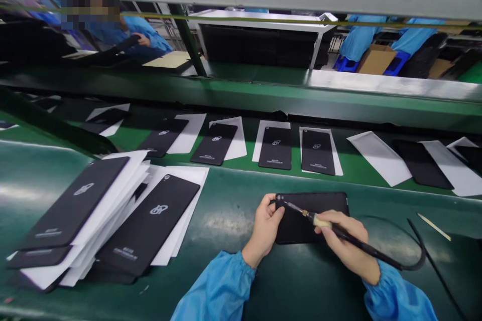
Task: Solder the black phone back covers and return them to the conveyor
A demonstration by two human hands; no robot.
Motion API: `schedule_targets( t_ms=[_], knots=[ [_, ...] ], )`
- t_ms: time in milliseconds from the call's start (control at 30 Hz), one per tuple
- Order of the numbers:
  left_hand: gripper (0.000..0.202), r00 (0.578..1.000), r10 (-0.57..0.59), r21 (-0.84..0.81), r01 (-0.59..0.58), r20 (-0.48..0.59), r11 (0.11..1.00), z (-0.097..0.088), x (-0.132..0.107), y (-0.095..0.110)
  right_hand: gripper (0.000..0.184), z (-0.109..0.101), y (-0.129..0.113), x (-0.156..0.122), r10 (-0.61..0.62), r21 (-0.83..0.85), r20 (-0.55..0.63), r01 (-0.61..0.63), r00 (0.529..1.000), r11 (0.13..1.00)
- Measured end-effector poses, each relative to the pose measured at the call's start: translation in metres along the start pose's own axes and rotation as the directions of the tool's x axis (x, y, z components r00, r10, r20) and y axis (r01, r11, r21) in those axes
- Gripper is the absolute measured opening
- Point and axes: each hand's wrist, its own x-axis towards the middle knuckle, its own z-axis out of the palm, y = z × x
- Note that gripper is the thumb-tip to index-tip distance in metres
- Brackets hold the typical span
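Observation:
My left hand [266, 225] grips the upper left corner of a black tablet back cover [301, 225], which lies on the green bench with its plain side up. Thumb and fingers pinch that corner. A soldering iron [320, 221] with a cream and black handle is in my right hand [348, 246], fingers wrapped round it. Its thin metal tip points left, at or just above the cover near the corner by my left thumb; whether it touches I cannot tell. A black cord [422, 258] loops from the handle towards the right.
Stacked black covers [81, 195] with white sheets between them lean at the left. Behind, covers [275, 148] and white sheets [379, 158] lie along a green conveyor. A thin pale stick [434, 226] lies at the right. A person in blue [141, 35] sits across the line.

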Motion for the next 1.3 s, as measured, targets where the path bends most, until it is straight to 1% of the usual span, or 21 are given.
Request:
schedule_targets(
  t_ms=[100, 267, 533, 700, 867, 1033, 1300],
  knots=[
    [0.029, 1.000, 0.009, -0.003, -0.009, 0.012, 1.000, -0.001, 0.001, -0.001, 0.023, 0.007, 0.002, 0.002, -0.044, 0.060, 0.066, 0.040, 0.997, 0.997],
    [0.030, 1.000, 0.020, -0.002, -0.020, 0.009, 1.000, -0.001, 0.000, 0.000, 0.028, 0.009, 0.011, 0.001, -0.043, 0.065, 0.121, 0.035, 0.992, 0.997],
    [0.030, 1.000, 0.017, 0.013, -0.017, -0.003, 1.000, -0.002, 0.000, 0.000, 0.030, 0.011, 0.014, 0.002, -0.021, 0.078, 0.112, 0.012, 0.993, 0.997],
    [0.028, 1.000, 0.020, 0.049, -0.021, 0.016, 0.999, -0.001, -0.001, 0.001, 0.029, 0.010, 0.017, 0.004, -0.019, 0.094, 0.138, 0.006, 0.990, 0.996],
    [0.026, 1.000, 0.028, 0.051, -0.029, 0.008, 0.998, 0.000, -0.002, 0.002, 0.029, 0.005, 0.013, 0.010, -0.028, 0.112, 0.161, 0.010, 0.987, 0.994],
    [0.026, 1.000, 0.010, 0.036, -0.011, 0.012, 0.999, 0.000, -0.003, 0.002, 0.025, -0.003, 0.010, 0.017, -0.031, 0.076, 0.150, 0.020, 0.988, 0.997],
    [0.029, 1.000, 0.004, 0.022, -0.004, 0.007, 1.000, 0.001, -0.003, 0.004, 0.019, -0.002, 0.013, 0.025, -0.005, 0.058, 0.193, -0.006, 0.981, 0.998]
  ],
)
